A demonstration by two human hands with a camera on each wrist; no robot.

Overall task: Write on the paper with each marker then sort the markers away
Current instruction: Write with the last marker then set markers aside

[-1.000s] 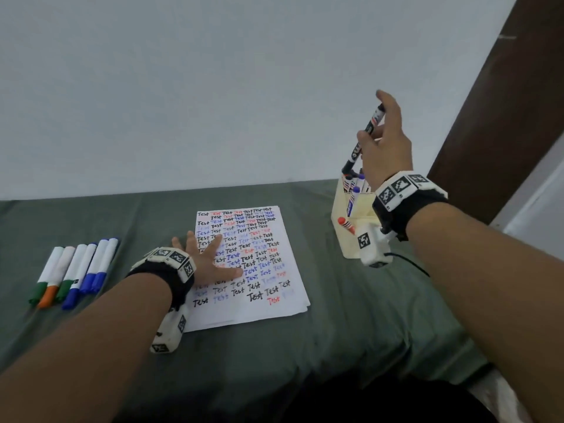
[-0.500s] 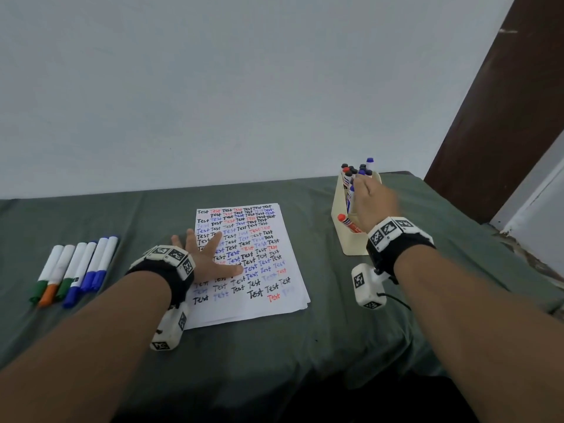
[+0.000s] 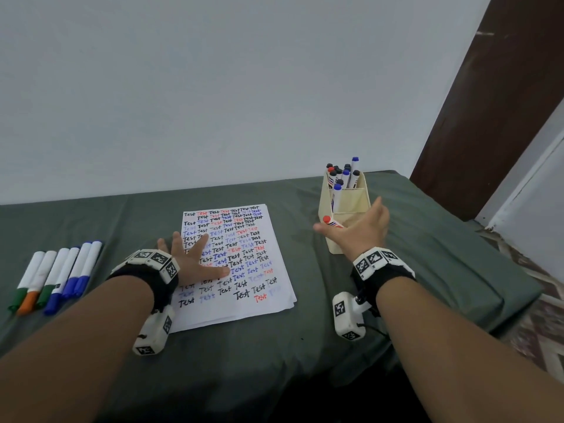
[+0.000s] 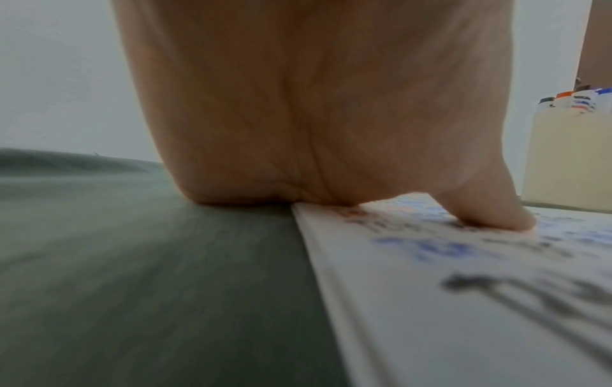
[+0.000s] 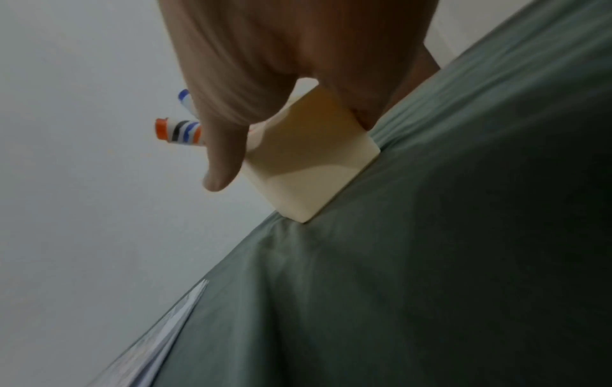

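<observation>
1. The six loose markers [image 3: 58,277] lie side by side at about nine o'clock on the desk [image 3: 427,270], caps toward the person: two green, one orange, three blue. Lined up like that, none rolls off, and each is an easy single pick. Their barrels are smooth white cylinders.

2. The paper [image 3: 244,300] sits at the centre, a thin white stack with slightly fanned edges, covered in rows of "Test" in black, blue and red.

3. The left hand [image 3: 195,261] presses flat on the paper's left side with fingers [image 3: 200,242] spread straight, gripping nothing; the left wrist view shows the thumb and heel of the palm bearing down on the sheet. That likely pins the loose sheets so they will not slide on the cloth.

4. The marker holder [image 3: 345,209], a cream, hard-looking box with stepped compartments, stands at about two o'clock. Its back section is packed with upright markers capped black, blue and red; a red-capped marker [image 3: 331,221] leans out of the front one.

5. The right hand [image 3: 363,230] hovers just before the holder, fingers loose and open, holding nothing.

6. The desk wears a dull green cloth, soft and lightly wrinkled.
</observation>
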